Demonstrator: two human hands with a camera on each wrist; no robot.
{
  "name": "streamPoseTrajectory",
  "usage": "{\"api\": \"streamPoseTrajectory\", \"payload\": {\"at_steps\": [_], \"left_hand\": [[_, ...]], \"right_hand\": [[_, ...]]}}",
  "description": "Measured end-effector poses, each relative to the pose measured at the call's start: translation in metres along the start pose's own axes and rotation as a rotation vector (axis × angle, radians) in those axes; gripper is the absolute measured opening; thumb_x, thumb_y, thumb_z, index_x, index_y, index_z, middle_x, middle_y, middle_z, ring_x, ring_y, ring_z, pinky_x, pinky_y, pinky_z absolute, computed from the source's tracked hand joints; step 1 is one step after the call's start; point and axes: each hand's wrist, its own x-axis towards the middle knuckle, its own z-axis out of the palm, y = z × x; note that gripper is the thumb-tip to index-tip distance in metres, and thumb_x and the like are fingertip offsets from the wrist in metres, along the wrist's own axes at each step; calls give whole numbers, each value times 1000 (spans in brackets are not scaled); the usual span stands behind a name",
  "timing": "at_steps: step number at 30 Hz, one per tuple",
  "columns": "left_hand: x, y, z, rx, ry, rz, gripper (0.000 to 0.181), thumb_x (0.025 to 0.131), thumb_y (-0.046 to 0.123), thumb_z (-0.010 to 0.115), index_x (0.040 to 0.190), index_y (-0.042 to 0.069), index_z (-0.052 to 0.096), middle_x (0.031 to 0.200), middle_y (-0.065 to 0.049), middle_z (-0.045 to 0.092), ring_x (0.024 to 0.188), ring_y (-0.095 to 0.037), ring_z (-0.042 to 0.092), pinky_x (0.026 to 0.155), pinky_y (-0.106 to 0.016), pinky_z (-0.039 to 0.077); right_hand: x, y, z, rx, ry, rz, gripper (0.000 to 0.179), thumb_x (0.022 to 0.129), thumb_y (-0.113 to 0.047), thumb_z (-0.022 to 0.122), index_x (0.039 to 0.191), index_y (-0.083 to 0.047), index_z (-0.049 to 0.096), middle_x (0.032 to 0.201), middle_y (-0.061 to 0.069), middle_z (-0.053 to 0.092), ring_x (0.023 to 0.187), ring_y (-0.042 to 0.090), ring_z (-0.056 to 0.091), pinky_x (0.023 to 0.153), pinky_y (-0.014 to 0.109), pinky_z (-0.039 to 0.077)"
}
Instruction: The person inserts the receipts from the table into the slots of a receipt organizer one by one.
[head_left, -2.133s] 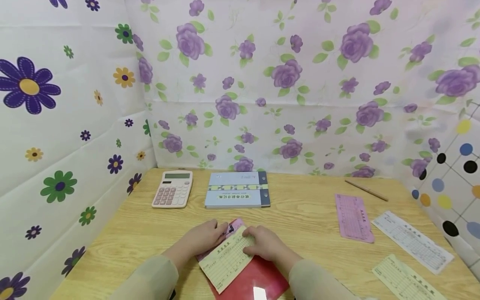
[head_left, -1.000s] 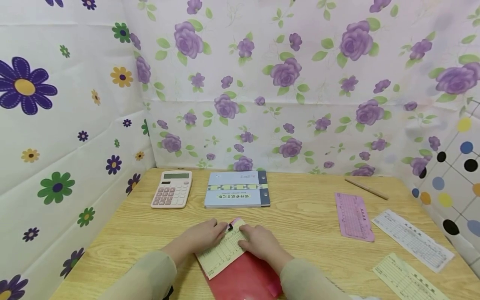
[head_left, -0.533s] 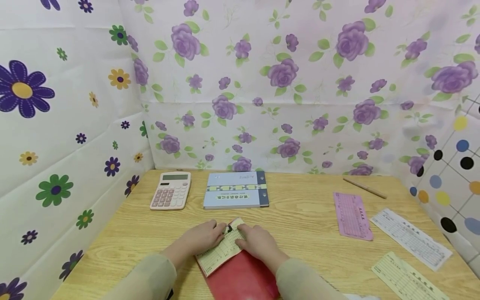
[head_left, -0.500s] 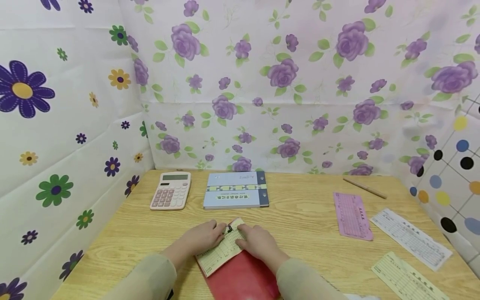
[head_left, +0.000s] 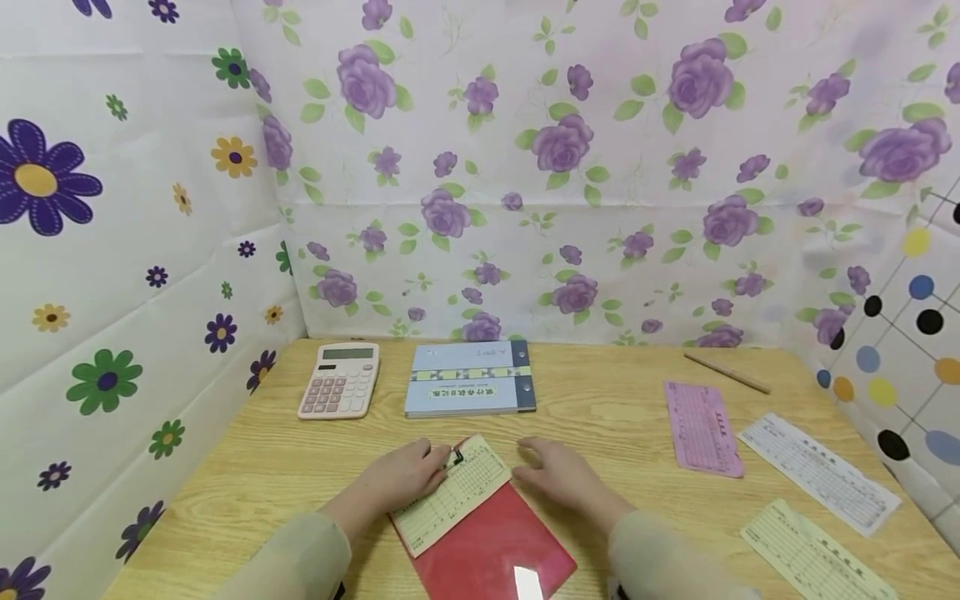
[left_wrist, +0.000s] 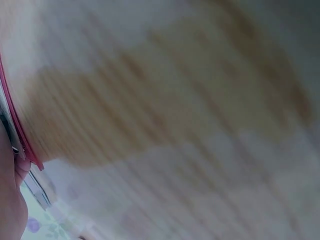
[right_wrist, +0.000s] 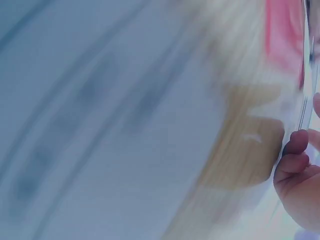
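Note:
A red clip folder [head_left: 498, 542] lies aslant on the wooden table, its edge also showing in the left wrist view [left_wrist: 17, 120]. Yellow printed slips [head_left: 453, 504] lie across its upper part, beside a small black clip [head_left: 458, 457] at the corner. My left hand [head_left: 401, 477] pinches that corner of the folder, thumb close to the clip; its other fingers are mostly hidden. Just right of the slips, my right hand [head_left: 562, 473] is over the table with loosely bent fingers and holds nothing. The right wrist view shows its fingertips [right_wrist: 295, 150] near the tabletop.
Behind the hands are a calculator [head_left: 340, 381] and a blue account book [head_left: 471, 378]. To the right lie a pink slip [head_left: 703, 429], a white slip [head_left: 819, 472], a yellow slip [head_left: 817, 550] and a thin brown pencil-like stick [head_left: 726, 372]. Patterned cloth [head_left: 525, 250] encloses the table.
My right hand, which held the slips' right end, has let go and moved right. Earlier, the slips slid up under the clip corner. The left hand has stayed at the corner.

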Motion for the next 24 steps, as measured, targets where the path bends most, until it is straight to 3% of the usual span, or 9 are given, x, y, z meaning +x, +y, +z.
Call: {"api": "streamPoseTrajectory", "payload": {"at_steps": [2, 5, 8, 10, 15, 18, 22, 24], "left_hand": [[-1, -1, 0, -1, -2, 0, 28, 96, 32, 52, 118, 14, 51, 78, 1, 42, 60, -9, 38, 51, -26, 39], [-1, -2, 0, -14, -14, -7, 30, 96, 32, 52, 120, 14, 50, 78, 1, 42, 60, -9, 38, 52, -26, 39], [-1, -1, -1, -19, -18, -9, 30, 96, 32, 51, 120, 15, 50, 79, 1, 42, 61, -9, 38, 52, -26, 38], [-1, -1, -1, -16, -14, -6, 30, 96, 32, 51, 120, 15, 50, 79, 1, 42, 61, -9, 39, 52, -26, 39], [-2, 0, -1, -10, 13, 1, 31, 96, 32, 52, 121, 15, 51, 79, 1, 43, 61, -9, 39, 53, -26, 39], [-2, 0, -1, -11, 23, 2, 31, 96, 32, 52, 122, 15, 52, 79, 1, 43, 61, -9, 39, 53, -25, 39], [-3, 0, -2, -17, 22, 2, 32, 96, 33, 52, 122, 14, 52, 79, 1, 43, 61, -9, 38, 53, -25, 39], [-3, 0, -2, -18, 22, 5, 32, 96, 33, 52, 123, 14, 52, 79, 1, 43, 61, -9, 38, 53, -25, 39]], "right_hand": [[-4, 15, -13, 4, 22, 40, 50, 88, -31, 66, 129, -5, 55, 120, 13, 60, 110, 30, 55, 95, 47, 40], [-13, 36, -32, 16, 47, 90, 51, 87, -30, 67, 130, -5, 54, 93, 9, 64, 83, 21, 60, 78, 40, 47], [-23, 59, -50, 7, 67, 112, 53, 87, -29, 66, 131, -2, 52, 68, 1, 57, 59, 13, 52, 60, 32, 43], [-30, 74, -62, 1, 73, 133, 55, 88, -30, 65, 132, -1, 50, 63, -1, 54, 53, 11, 50, 55, 30, 41], [-51, 110, -89, -18, 81, 172, 61, 91, -33, 62, 133, 6, 43, 77, 6, 59, 61, 15, 54, 67, 39, 46], [-61, 130, -102, -84, 105, 192, 64, 91, -38, 60, 132, 8, 43, 93, 20, 63, 79, 31, 62, 79, 50, 45], [-71, 148, -114, -174, 125, 222, 65, 91, -43, 58, 130, 8, 46, 105, 30, 60, 100, 47, 56, 80, 57, 43], [-73, 153, -117, -196, 126, 237, 65, 91, -44, 57, 129, 8, 47, 103, 31, 60, 99, 48, 55, 79, 58, 43]]}}
